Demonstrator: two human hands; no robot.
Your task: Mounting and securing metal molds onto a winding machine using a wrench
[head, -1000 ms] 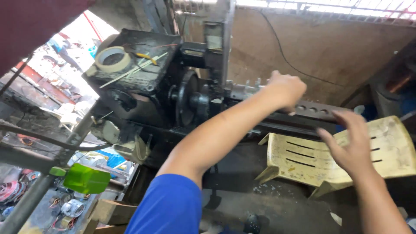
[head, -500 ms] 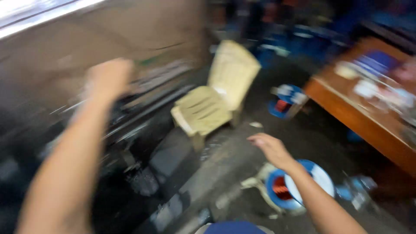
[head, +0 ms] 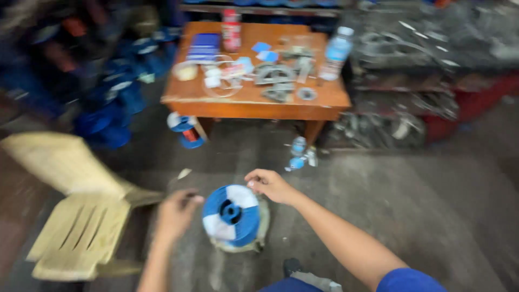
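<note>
Fingers of both hands curl loosely at opposite rims of the blue-and-white wire spool (head: 232, 213) at lower centre, right hand (head: 268, 185) touching and left hand (head: 175, 213) alongside, bracketing it for a two-sided grip.

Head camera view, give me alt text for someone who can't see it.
Two bare hands reach down to a blue and white spool on a dark floor: the right hand touches its upper rim, the left hand is at its left side. A cream plastic chair stands to the left, a cluttered wooden table beyond; the picture is motion-blurred.
</note>
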